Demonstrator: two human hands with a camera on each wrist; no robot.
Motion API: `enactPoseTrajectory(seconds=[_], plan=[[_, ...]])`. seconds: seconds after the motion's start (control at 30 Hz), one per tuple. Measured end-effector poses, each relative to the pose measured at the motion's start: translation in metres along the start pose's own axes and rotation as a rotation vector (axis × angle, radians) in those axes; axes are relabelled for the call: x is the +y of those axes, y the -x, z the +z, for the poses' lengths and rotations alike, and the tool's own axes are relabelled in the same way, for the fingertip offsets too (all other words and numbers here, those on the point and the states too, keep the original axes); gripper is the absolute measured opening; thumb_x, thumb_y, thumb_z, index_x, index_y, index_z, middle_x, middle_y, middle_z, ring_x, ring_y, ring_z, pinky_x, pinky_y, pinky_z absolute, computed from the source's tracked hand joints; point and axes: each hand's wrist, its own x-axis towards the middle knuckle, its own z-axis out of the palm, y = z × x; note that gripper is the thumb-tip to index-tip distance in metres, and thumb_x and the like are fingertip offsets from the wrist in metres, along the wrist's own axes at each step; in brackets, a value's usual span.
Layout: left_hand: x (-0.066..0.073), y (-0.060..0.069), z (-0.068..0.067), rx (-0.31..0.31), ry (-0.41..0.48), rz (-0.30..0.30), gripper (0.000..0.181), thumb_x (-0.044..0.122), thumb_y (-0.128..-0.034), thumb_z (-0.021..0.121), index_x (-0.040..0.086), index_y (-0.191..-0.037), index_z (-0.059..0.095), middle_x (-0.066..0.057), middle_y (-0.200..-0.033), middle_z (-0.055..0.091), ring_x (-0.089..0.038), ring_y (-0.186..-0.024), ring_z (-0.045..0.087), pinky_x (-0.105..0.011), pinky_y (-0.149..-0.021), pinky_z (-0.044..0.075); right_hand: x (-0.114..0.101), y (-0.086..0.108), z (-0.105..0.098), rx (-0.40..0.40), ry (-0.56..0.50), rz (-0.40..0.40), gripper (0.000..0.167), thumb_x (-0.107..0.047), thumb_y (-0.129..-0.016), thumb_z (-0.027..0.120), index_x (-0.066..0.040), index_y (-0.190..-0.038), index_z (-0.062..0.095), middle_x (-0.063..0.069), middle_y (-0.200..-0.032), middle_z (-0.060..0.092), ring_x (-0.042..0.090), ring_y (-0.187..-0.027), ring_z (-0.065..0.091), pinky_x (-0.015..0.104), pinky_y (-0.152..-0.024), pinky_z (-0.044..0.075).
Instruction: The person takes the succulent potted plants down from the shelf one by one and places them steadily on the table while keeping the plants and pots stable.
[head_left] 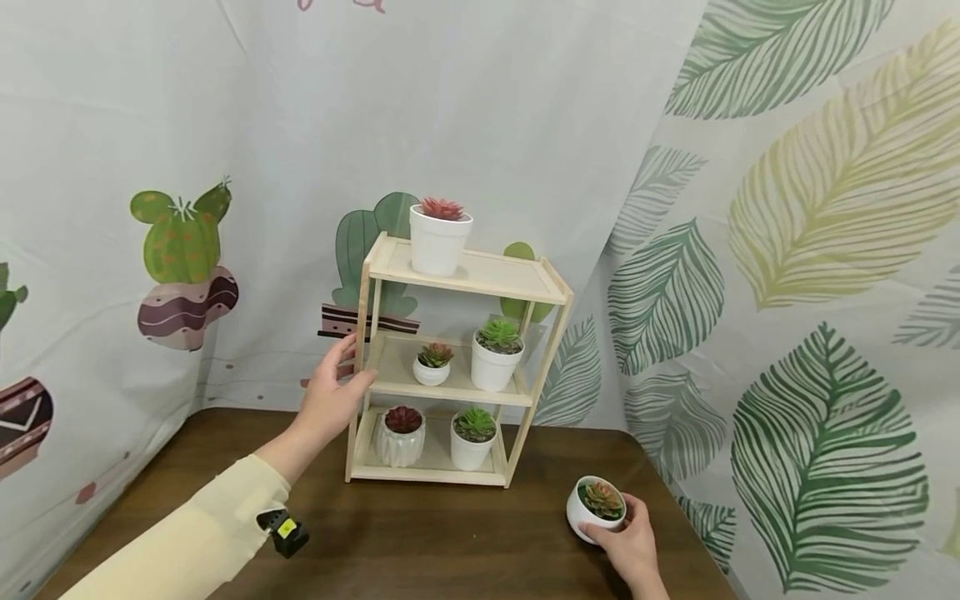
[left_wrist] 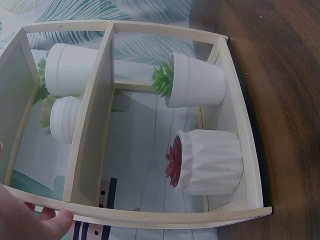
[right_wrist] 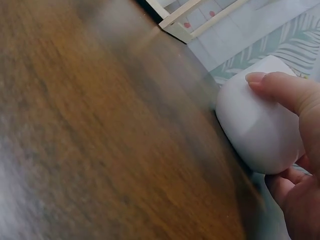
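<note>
Watching from my end, I had the round white pot [head_left: 581,523] to the right of the wooden shelf [head_left: 502,273], nearer the wearer than the shelf's base. The right hand [head_left: 633,546] held it, thumb on the near wall and fingers curled round the other side, spread about as wide as the pot. The left hand [head_left: 330,408] gripped the shelf's left upright [head_left: 363,312] beside the middle tier, thumb in front and fingers behind.

I judged the pot light enough for one hand, and stiff: the wall showed no dent under the thumb. It looked smooth, so I reckoned it could slip where the wall curved in below, and might chip if knocked against the shelf. The surest hold, to my mind, was round its fullest part, thumb and fingers opposed, clear of the succulent [head_left: 602,500], whose leaves seemed easier to bend.

The pot was squat, with no marked long axis. Its mouth faced mostly upward and seemed tipped to the right, away from the shelf, though my slanted view may have exaggerated that. I could not tell whether its base touched the tabletop [head_left: 420,537].
</note>
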Motion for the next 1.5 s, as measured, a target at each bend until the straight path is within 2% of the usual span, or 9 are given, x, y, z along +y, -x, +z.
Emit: enactPoseTrajectory(seconds=[0.33, 0.57, 0.7, 0.77, 0.9, 1.03, 1.17, 1.3, 1.5], plan=[[0.007, 0.007, -0.002, 0.003, 0.006, 0.003, 0.071, 0.033, -0.1037, 0.058, 0.026, -0.165, 0.022, -0.018, -0.163, 0.035, -0.044, -0.142, 0.044, -0.059, -0.104, 0.049, 0.000, 0.004, 0.002, -0.009, -0.017, 0.007, 0.094, -0.019, -0.068, 0.098, 0.006, -0.141, 0.044, 0.025, -0.136, 0.058, 0.033, -0.123, 0.057, 0.014, -0.086, 0.046], [0.009, 0.007, -0.005, 0.000, 0.015, 0.004, 0.072, 0.034, -0.1038, 0.058, 0.027, -0.165, 0.021, -0.019, -0.164, 0.033, -0.044, -0.144, 0.042, -0.060, -0.105, 0.048, -0.001, 0.003, 0.003, -0.017, -0.016, -0.020, 0.093, -0.017, -0.068, 0.097, 0.007, -0.140, 0.045, 0.026, -0.134, 0.060, 0.023, -0.115, 0.060, 0.013, -0.085, 0.047], [0.009, 0.008, -0.006, -0.005, 0.014, -0.004, 0.072, 0.035, -0.1039, 0.058, 0.027, -0.165, 0.021, -0.018, -0.164, 0.033, -0.044, -0.144, 0.041, -0.060, -0.106, 0.049, -0.001, 0.002, 0.000, -0.054, 0.014, -0.017, 0.097, -0.020, -0.069, 0.097, 0.008, -0.145, 0.043, 0.029, -0.138, 0.060, 0.027, -0.121, 0.059, 0.013, -0.088, 0.047], [0.009, 0.009, -0.006, -0.004, 0.015, -0.004, 0.072, 0.035, -0.1040, 0.058, 0.027, -0.165, 0.021, -0.018, -0.164, 0.033, -0.044, -0.145, 0.041, -0.061, -0.106, 0.049, -0.002, 0.002, -0.002, -0.082, 0.038, -0.005, 0.100, -0.022, -0.069, 0.096, 0.007, -0.147, 0.041, 0.029, -0.141, 0.058, 0.032, -0.125, 0.058, 0.018, -0.092, 0.049], [0.008, 0.010, -0.007, -0.005, 0.017, -0.002, 0.072, 0.034, -0.1042, 0.057, 0.026, -0.165, 0.021, -0.019, -0.163, 0.034, -0.045, -0.145, 0.041, -0.061, -0.106, 0.048, -0.007, 0.000, -0.008, -0.155, 0.096, 0.005, 0.105, -0.029, -0.072, 0.095, 0.007, -0.152, 0.036, 0.030, -0.146, 0.054, 0.040, -0.131, 0.057, 0.036, -0.102, 0.051], [0.008, 0.009, -0.007, -0.012, 0.020, 0.005, 0.071, 0.032, -0.1045, 0.057, 0.025, -0.165, 0.022, -0.019, -0.162, 0.035, -0.045, -0.144, 0.042, -0.061, -0.106, 0.048, -0.013, -0.002, -0.018, -0.225, 0.150, -0.005, 0.115, -0.039, -0.076, 0.091, 0.005, -0.159, 0.025, 0.032, -0.153, 0.046, 0.044, -0.136, 0.053, 0.051, -0.109, 0.045], [0.007, 0.008, -0.007, -0.018, 0.020, 0.014, 0.069, 0.032, -0.1049, 0.057, 0.023, -0.165, 0.024, -0.019, -0.162, 0.036, -0.045, -0.144, 0.043, -0.061, -0.107, 0.049, -0.030, -0.010, -0.029, -0.276, 0.168, -0.029, 0.119, -0.047, -0.083, 0.084, 0.004, -0.163, 0.012, 0.037, -0.160, 0.031, 0.052, -0.145, 0.039, 0.064, -0.116, 0.036], [0.007, 0.007, -0.008, -0.025, 0.015, 0.017, 0.068, 0.031, -0.1048, 0.057, 0.021, -0.164, 0.026, -0.020, -0.162, 0.037, -0.045, -0.143, 0.045, -0.061, -0.106, 0.049, -0.059, -0.024, -0.039, -0.268, 0.147, -0.067, 0.108, -0.051, -0.090, 0.076, -0.001, -0.164, 0.015, 0.036, -0.161, 0.030, 0.054, -0.149, 0.032, 0.067, -0.118, 0.033], [0.007, 0.009, -0.011, -0.044, -0.008, 0.017, 0.067, 0.032, -0.1047, 0.058, 0.020, -0.164, 0.029, -0.021, -0.162, 0.037, -0.046, -0.141, 0.047, -0.061, -0.104, 0.050, -0.125, -0.045, -0.046, -0.207, 0.107, -0.185, 0.083, -0.048, -0.098, 0.066, -0.004, -0.159, 0.032, 0.030, -0.157, 0.044, 0.048, -0.143, 0.046, 0.058, -0.115, 0.042]])
